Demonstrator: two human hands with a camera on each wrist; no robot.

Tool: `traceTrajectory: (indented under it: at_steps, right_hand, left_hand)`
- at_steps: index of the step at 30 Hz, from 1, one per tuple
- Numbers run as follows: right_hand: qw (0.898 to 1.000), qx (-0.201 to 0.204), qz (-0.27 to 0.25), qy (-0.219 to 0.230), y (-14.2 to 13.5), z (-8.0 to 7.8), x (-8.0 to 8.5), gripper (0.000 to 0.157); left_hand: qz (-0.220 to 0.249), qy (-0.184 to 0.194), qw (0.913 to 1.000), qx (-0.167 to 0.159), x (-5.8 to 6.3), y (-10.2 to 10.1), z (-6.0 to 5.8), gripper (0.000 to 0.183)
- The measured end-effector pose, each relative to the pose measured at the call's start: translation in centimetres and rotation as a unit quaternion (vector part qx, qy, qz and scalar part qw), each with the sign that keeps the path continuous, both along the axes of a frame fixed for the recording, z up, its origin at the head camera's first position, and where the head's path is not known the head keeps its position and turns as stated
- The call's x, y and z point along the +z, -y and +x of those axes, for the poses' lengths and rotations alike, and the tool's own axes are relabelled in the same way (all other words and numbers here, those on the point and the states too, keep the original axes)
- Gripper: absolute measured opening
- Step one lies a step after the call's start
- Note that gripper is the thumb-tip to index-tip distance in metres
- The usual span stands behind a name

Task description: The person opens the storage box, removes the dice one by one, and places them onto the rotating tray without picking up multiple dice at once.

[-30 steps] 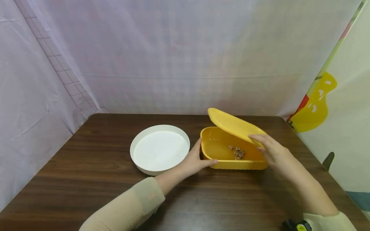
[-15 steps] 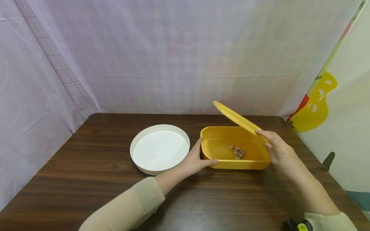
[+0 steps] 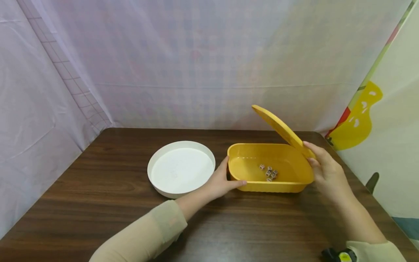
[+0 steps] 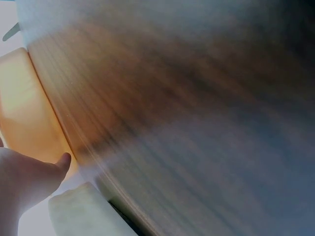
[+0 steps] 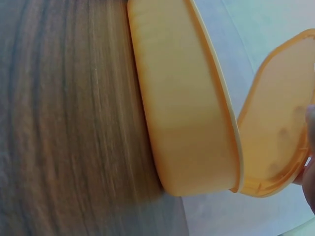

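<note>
A yellow rectangular box [image 3: 271, 187] stands uncovered on the table, with several small dice [image 3: 269, 174] on its floor. My left hand [image 3: 217, 183] holds the box's left end, thumb over the front rim; in the left wrist view the thumb of that hand [image 4: 37, 177] lies along the box wall [image 4: 29, 108]. My right hand [image 3: 330, 175] pinches the yellow lid [image 3: 278, 125] by its right end. The lid slants steeply, far end raised, above the box's right side. In the right wrist view the lid [image 5: 278, 113] shows close against the box rim, and only fingertips [image 5: 309, 184] appear.
A round white shallow tray [image 3: 181, 169] stands left of the box, close by the left forearm. The dark wooden table [image 3: 108, 203] ends at a pale curtain [image 3: 196, 72] behind. Something black and yellow-green [image 3: 342, 255] is at the right sleeve.
The lid has swung up and shifted right in the right hand, baring more of the box. That hand has moved slightly right. The left hand stays on the box.
</note>
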State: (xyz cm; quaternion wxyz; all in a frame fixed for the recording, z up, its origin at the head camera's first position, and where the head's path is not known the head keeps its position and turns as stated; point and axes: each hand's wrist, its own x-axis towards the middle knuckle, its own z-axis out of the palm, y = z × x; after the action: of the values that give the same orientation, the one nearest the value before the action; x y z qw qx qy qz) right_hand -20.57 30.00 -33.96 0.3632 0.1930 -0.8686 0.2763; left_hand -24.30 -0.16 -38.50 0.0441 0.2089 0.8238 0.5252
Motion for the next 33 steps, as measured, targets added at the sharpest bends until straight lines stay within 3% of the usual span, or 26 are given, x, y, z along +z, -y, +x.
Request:
traceTrajectory:
  at_steps: [8,18,24,33]
  right_hand:
    - [0.998,-0.01,-0.059,-0.034,-0.7,-0.1,-0.1,0.058]
    - [0.989,-0.039,-0.142,0.024,-1.9,0.3,0.6,0.049]
    - [0.982,-0.077,-0.164,0.044,-2.9,0.5,0.7,0.049]
    - [0.962,-0.134,-0.23,0.068,-4.4,0.5,0.8,0.05]
  left_hand:
    - [-0.004,0.007,1.0,0.004,0.0,0.0,0.0,0.101]
    - [0.003,0.002,1.0,0.001,-0.1,-0.1,0.1,0.1]
    - [0.003,0.002,1.0,0.004,-0.2,0.0,0.0,0.1]
    - [0.001,0.004,1.0,0.005,-0.2,-0.1,0.0,0.1]
